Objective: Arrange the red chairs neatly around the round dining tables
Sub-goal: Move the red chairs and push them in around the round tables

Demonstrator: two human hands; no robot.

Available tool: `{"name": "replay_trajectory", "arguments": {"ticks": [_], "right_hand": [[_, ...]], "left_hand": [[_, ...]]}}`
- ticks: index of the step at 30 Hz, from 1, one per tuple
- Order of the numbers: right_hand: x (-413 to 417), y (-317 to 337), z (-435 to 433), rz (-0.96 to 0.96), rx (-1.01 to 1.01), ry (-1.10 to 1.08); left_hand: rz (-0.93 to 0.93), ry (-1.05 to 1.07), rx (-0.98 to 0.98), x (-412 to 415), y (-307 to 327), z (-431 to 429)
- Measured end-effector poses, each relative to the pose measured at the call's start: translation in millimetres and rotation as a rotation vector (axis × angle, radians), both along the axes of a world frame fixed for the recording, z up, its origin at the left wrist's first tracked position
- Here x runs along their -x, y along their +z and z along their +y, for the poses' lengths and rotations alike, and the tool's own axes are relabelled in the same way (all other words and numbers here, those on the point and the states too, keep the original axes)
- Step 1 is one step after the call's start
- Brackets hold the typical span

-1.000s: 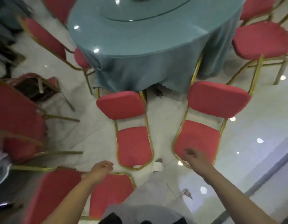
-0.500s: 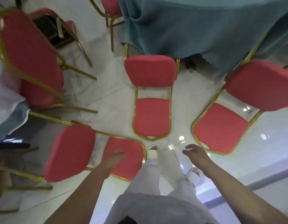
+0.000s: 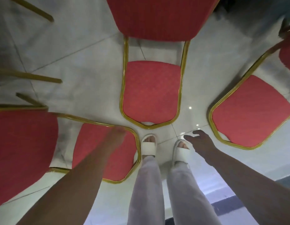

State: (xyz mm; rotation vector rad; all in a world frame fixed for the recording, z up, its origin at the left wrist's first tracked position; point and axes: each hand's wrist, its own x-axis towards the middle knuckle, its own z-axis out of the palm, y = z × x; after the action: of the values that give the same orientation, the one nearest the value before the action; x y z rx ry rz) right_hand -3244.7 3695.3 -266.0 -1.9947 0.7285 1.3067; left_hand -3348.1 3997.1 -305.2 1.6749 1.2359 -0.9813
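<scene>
**Chair Positions and Hand State, Head View**

Three red chairs with gold frames stand on the pale tiled floor [image 3: 72, 62] around the person's feet. The centre chair [image 3: 150, 93] is directly ahead of the white sandals [image 3: 148, 146], its frame just beside the toes. The left chair [image 3: 100, 159] and the right chair [image 3: 250, 111] flank it, each angled toward the feet.

The left hand [image 3: 116, 133] is over the upper frame edge of the left chair. It is motion-blurred, so neither contact nor grip can be determined. The right hand [image 3: 201, 142] hangs above the floor, near the right chair but not touching it. Its fingers are loosely spread and hold nothing.
</scene>
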Motion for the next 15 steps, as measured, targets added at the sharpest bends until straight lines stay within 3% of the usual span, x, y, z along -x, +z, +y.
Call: {"name": "replay_trajectory", "arguments": {"ticks": [8, 12, 15], "right_hand": [[-49.4, -227.1, 7.6, 0.005, -0.018, -0.137], [-78.8, -302.3, 18.2, 0.055, -0.052, -0.232], [-90.4, -332.1, 26.4, 0.128, -0.144, -0.274]], "left_hand": [[-0.073, 0.514, -0.14, -43.6, -216.9, 29.4], [-0.12, 0.857, -0.029, -45.0, -290.0, 45.1], [-0.181, 0.875, 0.013, -42.7, -316.2, 48.5]]}}
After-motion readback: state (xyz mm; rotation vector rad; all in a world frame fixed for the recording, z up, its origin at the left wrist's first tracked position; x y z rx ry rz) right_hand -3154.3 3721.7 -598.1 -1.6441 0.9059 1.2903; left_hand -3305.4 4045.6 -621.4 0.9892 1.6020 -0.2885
